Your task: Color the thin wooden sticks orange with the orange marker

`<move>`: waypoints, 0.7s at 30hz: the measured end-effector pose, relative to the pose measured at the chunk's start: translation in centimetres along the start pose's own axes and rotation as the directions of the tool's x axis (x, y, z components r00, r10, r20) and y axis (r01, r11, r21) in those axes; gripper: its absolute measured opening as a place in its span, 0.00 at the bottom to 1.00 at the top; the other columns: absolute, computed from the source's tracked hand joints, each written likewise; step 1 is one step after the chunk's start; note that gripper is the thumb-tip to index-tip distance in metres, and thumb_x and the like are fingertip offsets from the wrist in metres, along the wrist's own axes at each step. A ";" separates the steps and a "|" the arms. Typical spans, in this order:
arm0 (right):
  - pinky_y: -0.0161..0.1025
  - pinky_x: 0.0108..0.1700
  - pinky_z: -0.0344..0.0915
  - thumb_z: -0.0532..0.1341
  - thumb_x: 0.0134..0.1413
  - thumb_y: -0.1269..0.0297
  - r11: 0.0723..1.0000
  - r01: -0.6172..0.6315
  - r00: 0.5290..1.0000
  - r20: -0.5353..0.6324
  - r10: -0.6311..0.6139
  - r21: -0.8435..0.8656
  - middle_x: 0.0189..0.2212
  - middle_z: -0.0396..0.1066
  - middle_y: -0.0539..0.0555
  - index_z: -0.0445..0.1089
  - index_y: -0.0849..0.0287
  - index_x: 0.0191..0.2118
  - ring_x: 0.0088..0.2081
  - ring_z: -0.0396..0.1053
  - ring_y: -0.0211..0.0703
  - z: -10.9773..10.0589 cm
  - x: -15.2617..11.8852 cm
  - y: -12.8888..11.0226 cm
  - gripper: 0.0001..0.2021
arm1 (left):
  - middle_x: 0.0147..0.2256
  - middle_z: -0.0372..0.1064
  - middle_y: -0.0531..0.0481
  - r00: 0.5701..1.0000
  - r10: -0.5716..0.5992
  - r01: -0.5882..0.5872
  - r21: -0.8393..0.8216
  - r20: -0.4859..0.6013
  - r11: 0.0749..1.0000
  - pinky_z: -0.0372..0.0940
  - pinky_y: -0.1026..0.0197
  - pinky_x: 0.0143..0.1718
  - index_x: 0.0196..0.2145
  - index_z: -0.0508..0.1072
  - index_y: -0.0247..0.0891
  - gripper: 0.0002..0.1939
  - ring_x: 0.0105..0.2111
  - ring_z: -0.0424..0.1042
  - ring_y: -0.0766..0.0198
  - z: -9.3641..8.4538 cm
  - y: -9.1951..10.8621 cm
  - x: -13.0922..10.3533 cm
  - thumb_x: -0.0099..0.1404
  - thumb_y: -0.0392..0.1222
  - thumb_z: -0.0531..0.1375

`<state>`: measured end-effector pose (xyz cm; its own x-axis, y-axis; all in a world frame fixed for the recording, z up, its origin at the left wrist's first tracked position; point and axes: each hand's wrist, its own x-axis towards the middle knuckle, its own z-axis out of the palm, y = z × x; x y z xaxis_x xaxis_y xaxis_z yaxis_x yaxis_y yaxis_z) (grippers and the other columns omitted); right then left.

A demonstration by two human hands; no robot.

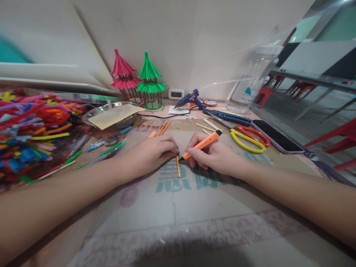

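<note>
My right hand grips an orange marker, its dark tip pointing down to the left. That tip is at the side of a thin orange stick. The fingers of my left hand are closed on the stick's far end, and its near end sticks out toward me. Just beyond my left hand lie more orange sticks and an orange marker cap. Several pale uncoloured sticks lie past my right hand.
At left is a heap of colourful pipe cleaners beside a metal bowl. Pink and green pagoda models stand at the wall, near a blue glue gun. At right are scissors, a phone and a clear bottle.
</note>
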<state>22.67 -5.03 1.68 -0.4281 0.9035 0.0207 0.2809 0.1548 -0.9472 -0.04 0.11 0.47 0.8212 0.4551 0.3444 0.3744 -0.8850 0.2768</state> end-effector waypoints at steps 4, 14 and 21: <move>0.30 0.20 0.57 0.59 0.62 0.60 1.000 0.009 1.000 0.027 -0.009 0.003 0.22 0.71 0.46 0.62 0.55 0.34 0.19 0.60 0.32 0.0 0.1 0.0 0.08 | 0.41 0.74 0.49 1.000 -0.006 0.006 0.006 -0.010 1.000 0.67 0.62 0.41 0.39 0.76 0.37 0.08 0.38 0.74 0.63 0.1 0.0 0.0 0.73 0.36 0.56; 0.30 0.20 0.56 0.60 0.61 0.60 1.000 0.011 1.000 0.023 -0.011 -0.007 0.21 0.71 0.46 0.62 0.56 0.33 0.18 0.61 0.32 -0.1 0.0 0.0 0.08 | 0.41 0.75 0.49 0.999 -0.017 0.018 0.029 -0.032 0.999 0.67 0.62 0.42 0.38 0.76 0.37 0.05 0.39 0.74 0.63 0.3 0.0 0.1 0.71 0.35 0.59; 0.30 0.20 0.56 0.60 0.60 0.63 1.000 0.000 0.993 0.120 0.002 -0.015 0.20 0.71 0.46 0.63 0.56 0.32 0.19 0.61 0.31 -0.4 -0.3 -0.2 0.07 | 0.40 0.75 0.48 0.999 -0.011 0.013 0.032 -0.035 0.999 0.66 0.62 0.42 0.38 0.76 0.37 0.05 0.39 0.74 0.62 0.1 0.1 0.1 0.71 0.38 0.61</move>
<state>23.09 -5.21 2.00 -0.5274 0.8494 -0.0198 0.2943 0.1608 -0.9421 0.14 0.06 0.41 0.8015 0.4682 0.3720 0.3982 -0.8819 0.2523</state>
